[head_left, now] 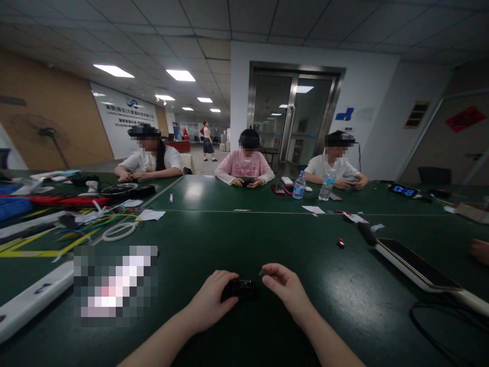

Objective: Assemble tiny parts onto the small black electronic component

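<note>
My left hand (215, 298) is closed on the left end of a small black device (244, 287) on the green table, thumb at the near side and fingers at the far side. Its exact kind is too dark to make out. Just right of it, my right hand (283, 286) pinches a small greyish piece (262, 272) between thumb and fingertips. That piece is held slightly apart from the black device, and its kind is too small to tell.
A white power strip (38, 295) and a blurred-out bright object (118, 285) lie to the left, near coiled cables (119, 231). A small red item (341, 243) and a long pale device with a dark screen (414, 262) are on the right. Across stand two water bottles (327, 184); three people sit there.
</note>
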Demonstrator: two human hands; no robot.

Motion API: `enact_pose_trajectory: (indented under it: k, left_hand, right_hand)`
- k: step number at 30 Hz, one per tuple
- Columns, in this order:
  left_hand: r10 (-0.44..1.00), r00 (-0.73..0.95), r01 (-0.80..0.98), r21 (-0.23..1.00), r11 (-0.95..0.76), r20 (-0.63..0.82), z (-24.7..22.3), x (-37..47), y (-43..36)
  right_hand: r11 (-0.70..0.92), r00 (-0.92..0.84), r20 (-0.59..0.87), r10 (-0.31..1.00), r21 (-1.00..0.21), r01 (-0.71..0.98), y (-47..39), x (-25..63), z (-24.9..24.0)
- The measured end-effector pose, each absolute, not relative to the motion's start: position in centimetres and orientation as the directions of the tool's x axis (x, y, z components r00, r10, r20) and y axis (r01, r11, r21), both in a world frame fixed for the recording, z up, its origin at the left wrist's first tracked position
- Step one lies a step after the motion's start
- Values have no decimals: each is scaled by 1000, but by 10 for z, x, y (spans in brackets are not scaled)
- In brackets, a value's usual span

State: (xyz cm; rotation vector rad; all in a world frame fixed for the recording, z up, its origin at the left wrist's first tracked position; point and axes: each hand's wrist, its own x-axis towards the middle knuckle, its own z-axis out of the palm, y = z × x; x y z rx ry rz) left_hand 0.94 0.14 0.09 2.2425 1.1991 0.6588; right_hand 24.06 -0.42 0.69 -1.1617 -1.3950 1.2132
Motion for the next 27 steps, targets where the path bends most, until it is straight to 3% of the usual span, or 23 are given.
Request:
enact_pose_trajectory:
  k: [24,27]
  left_hand:
    - [854,496,625,618,-478,159,6,10,1]
    - [855,494,622,622,-475,158,5,10,2]
  right_hand:
    - [99,-165,79,983,-988,117,-6,235,6]
    - [113,-185,77,980,-975,192,-9,230,6]
